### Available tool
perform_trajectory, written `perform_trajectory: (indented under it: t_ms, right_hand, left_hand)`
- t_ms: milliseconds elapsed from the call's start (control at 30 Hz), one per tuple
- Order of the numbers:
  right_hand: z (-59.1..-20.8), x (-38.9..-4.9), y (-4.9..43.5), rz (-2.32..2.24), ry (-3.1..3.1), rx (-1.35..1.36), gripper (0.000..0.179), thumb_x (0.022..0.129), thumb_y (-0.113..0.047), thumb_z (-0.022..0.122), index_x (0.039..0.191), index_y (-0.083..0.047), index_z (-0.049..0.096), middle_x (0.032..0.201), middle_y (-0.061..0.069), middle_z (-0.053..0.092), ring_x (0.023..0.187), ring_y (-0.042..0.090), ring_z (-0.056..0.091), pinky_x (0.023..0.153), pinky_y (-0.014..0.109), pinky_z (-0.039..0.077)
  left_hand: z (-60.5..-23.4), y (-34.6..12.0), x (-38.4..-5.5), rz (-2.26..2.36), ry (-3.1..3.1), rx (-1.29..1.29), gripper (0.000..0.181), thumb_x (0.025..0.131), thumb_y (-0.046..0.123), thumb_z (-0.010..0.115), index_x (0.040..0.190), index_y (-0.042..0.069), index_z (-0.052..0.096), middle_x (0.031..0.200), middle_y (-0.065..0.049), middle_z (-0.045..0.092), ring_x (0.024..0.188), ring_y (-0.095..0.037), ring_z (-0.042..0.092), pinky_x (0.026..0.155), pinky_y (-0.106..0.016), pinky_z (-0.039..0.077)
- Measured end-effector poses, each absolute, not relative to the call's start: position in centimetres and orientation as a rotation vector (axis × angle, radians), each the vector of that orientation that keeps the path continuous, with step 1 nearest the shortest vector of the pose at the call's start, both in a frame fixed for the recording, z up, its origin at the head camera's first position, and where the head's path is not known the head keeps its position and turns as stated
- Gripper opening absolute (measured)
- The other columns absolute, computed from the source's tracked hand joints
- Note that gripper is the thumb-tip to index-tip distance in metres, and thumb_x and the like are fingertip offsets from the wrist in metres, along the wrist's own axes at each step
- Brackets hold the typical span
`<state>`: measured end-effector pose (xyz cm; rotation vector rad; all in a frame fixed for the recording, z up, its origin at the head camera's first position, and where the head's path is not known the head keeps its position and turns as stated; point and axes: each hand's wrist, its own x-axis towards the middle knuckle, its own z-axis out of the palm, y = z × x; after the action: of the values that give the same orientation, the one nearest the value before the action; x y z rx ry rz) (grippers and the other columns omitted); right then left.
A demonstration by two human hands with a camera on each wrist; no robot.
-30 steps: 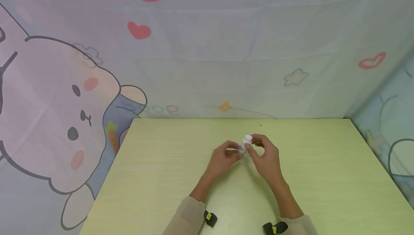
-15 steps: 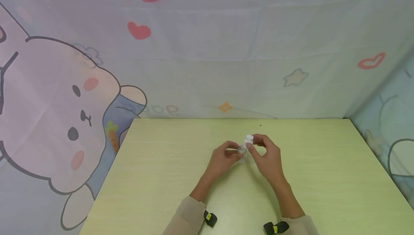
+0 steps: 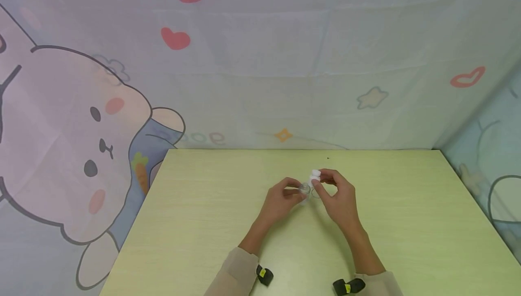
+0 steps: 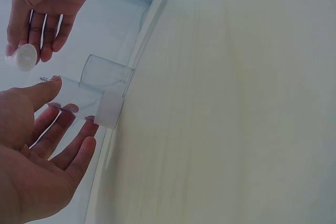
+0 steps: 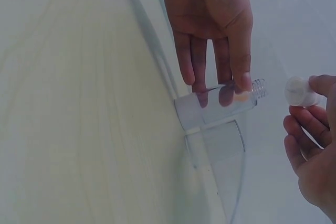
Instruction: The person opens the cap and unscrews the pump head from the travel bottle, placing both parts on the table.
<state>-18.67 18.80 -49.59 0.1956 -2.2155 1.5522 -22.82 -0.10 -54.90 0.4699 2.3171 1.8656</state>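
Note:
A clear bottle (image 5: pixel 223 106) with a white lower part and a bare threaded neck stands upright on the table. My left hand (image 3: pixel 280 198) holds it between thumb and fingers. Just above and to the right of the neck, my right hand (image 3: pixel 337 196) pinches a white cap (image 3: pixel 315 177), apart from the bottle. In the left wrist view the cap's round underside (image 4: pixel 26 57) faces the camera. Right beside the bottle stands a clear, cup-like cylinder (image 5: pixel 226 139), its rim upward and nothing visible inside.
The pale wooden table (image 3: pixel 203 205) reaches back to a cloth backdrop (image 3: pixel 264 60) printed with hearts and a cartoon animal. A small dark speck (image 3: pixel 328 158) lies near the table's back edge. Black straps with wrist cameras (image 3: pixel 265 275) sit at both sleeves.
My right hand has shifted slightly to the right with the white cap, widening the space from the bottle neck. My left hand and the bottle have stayed in place.

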Motion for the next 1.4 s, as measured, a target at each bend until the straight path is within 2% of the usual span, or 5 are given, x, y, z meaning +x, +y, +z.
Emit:
perform_trajectory:
  t_ms: [133,433,767,967,1400]
  right_hand:
    - [-48.2,-17.9,18.5,1.521,-2.215,0.22,0.026,0.097,0.0,0.075,0.121,0.007,0.067,0.104,0.017,0.072,0.101,0.029,0.067,0.1,0.055,0.051]
    - [-51.1,-19.4,19.9,1.502,-2.224,0.236,0.027,0.099,-0.017,0.078,0.124,-0.007,0.07,0.105,0.002,0.073,0.101,0.016,0.067,0.098,0.024,0.051]
    - [-51.2,-19.5,20.3,1.51,-2.239,0.22,0.026,0.101,-0.018,0.076,0.124,-0.008,0.07,0.105,0.002,0.073,0.103,0.019,0.067,0.1,0.035,0.052]
    - [-51.2,-19.5,20.3,1.499,-2.242,0.216,0.026,0.101,-0.018,0.076,0.125,-0.009,0.071,0.106,0.002,0.073,0.103,0.019,0.068,0.099,0.04,0.053]
    - [-51.3,-19.6,20.6,1.504,-2.239,0.197,0.027,0.101,-0.019,0.076,0.125,-0.008,0.071,0.106,0.003,0.074,0.101,0.018,0.067,0.095,0.022,0.05]
  left_hand:
    - [-54.8,-0.1,-22.8,1.867,2.316,0.476,0.025,0.098,0.025,0.08,0.121,0.019,0.07,0.127,0.002,0.07,0.116,-0.018,0.073,0.09,-0.034,0.062]
    - [-54.9,0.0,-22.8,1.871,2.32,0.467,0.025,0.098,0.025,0.081,0.12,0.019,0.071,0.126,0.002,0.071,0.116,-0.019,0.073,0.09,-0.034,0.062]
    - [-54.5,0.1,-22.4,1.904,2.297,0.466,0.027,0.098,0.021,0.08,0.122,0.015,0.071,0.13,-0.004,0.07,0.118,-0.027,0.072,0.092,-0.043,0.061]
    - [-54.5,0.2,-22.4,1.897,2.301,0.457,0.026,0.098,0.021,0.08,0.122,0.015,0.071,0.129,-0.003,0.07,0.118,-0.026,0.072,0.092,-0.042,0.062]
    - [-54.7,0.1,-22.6,1.886,2.315,0.452,0.025,0.097,0.022,0.081,0.119,0.016,0.071,0.127,-0.002,0.071,0.116,-0.023,0.073,0.091,-0.037,0.062]
